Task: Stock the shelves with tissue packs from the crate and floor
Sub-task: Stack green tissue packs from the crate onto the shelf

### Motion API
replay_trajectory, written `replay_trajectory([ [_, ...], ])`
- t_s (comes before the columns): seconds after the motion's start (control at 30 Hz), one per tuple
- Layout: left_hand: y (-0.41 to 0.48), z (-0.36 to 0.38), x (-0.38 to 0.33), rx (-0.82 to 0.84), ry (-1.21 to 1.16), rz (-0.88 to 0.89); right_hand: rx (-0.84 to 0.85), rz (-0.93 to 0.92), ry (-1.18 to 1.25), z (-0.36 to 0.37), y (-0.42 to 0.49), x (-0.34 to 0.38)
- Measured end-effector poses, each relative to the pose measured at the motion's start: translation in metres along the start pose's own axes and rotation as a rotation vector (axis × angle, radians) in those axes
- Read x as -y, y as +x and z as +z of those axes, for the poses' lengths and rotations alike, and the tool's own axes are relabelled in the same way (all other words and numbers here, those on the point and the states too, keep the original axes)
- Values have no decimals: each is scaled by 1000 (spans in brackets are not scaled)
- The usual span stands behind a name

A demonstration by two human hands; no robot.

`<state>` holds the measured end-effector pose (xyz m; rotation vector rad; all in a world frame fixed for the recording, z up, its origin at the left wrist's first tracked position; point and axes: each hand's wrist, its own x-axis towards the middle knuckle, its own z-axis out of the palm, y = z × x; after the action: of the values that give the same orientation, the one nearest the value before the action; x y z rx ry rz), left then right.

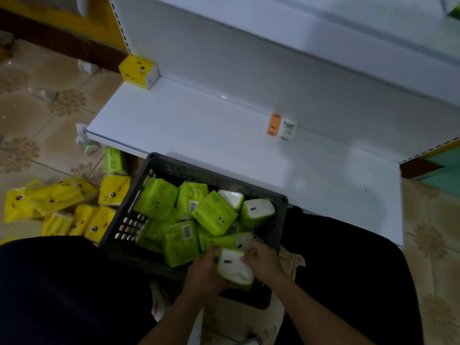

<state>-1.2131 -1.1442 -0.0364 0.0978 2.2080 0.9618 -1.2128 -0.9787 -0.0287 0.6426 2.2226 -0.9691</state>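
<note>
From the head view, the left grip (204, 268) and the right grip (264, 260) meet over the near edge of the dark crate (174, 168), and both hold one green tissue pack (234, 268) between them with its white end turned up; the left grip's fingers curl round the pack's left side, and the right grip's fingers close on its right and upper side. Just ahead of the two grips, touching the held pack, a heap of other green packs (214, 214) fills the crate, lying at all angles. Well to the left of the left grip, yellow packs (57, 199) lie scattered on the tiled floor (37, 115), some against the crate's left wall, and a single green pack on the floor (115, 161) stands just past that corner. Far ahead of the grips, beyond the crate, runs the white shelf (199, 125), carrying a yellow pack on the shelf (138, 70) in its far left corner and a small white and orange pack (282, 127) against the back panel, ahead of the right grip. Dark trouser legs (62, 290) flank both grips on either side
</note>
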Motion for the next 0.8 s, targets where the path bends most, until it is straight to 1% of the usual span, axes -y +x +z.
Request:
replay_trajectory([
  [0.03, -1, -8, -3, -47, -17, 11, -33, -20, 37, -7, -4, 9],
  [0.1, -2, -29, -13, -129, -30, 41, -49, -49, 143, -19, -16, 28],
  [0.17, -2, -53, -25, -226, -105, 67, -10, -124, 288, -32, -30, 53],
  [0.2, -3, -66, -32, -273, -144, 83, 20, -178, 318, -37, -38, 65],
  [0.23, -5, -79, -40, -318, -177, 117, 41, -248, 285, -42, -45, 78],
  [0.27, -7, -91, -48, -361, -197, 166, 37, -328, 191, -46, -49, 90],
  [0.3, -10, -103, -57, -396, -214, 215, 12, -413, 96, -50, -54, 103],
  [0.33, -13, -116, -66, -421, -229, 264, -40, -476, 49, -55, -58, 115],
  [0.37, -18, -129, -75, -440, -242, 308, -106, -522, 63, -61, -62, 128],
  [0.4, -25, -141, -84, -451, -242, 358, -165, -545, 135, -67, -65, 140],
  [0.43, -31, -152, -92, -465, -211, 417, -209, -564, 237, -74, -68, 152],
  [0.5, -43, -171, -99, -519, -52, 530, -260, -593, 394, -89, -75, 174],
  [0.53, -47, -178, -100, -548, 26, 549, -275, -606, 441, -97, -77, 186],
  [0.57, -49, -182, -100, -558, 68, 531, -293, -612, 494, -104, -78, 194],
  [0.6, -53, -186, -102, -572, 63, 502, -314, -614, 526, -112, -82, 204],
  [0.67, -63, -194, -111, -599, -62, 473, -358, -662, 523, -127, -89, 221],
  [0.77, -71, -209, -135, -592, -427, 481, -406, -802, 390, -150, -102, 240],
  [0.8, -72, -215, -144, -596, -494, 493, -414, -830, 337, -156, -109, 244],
])
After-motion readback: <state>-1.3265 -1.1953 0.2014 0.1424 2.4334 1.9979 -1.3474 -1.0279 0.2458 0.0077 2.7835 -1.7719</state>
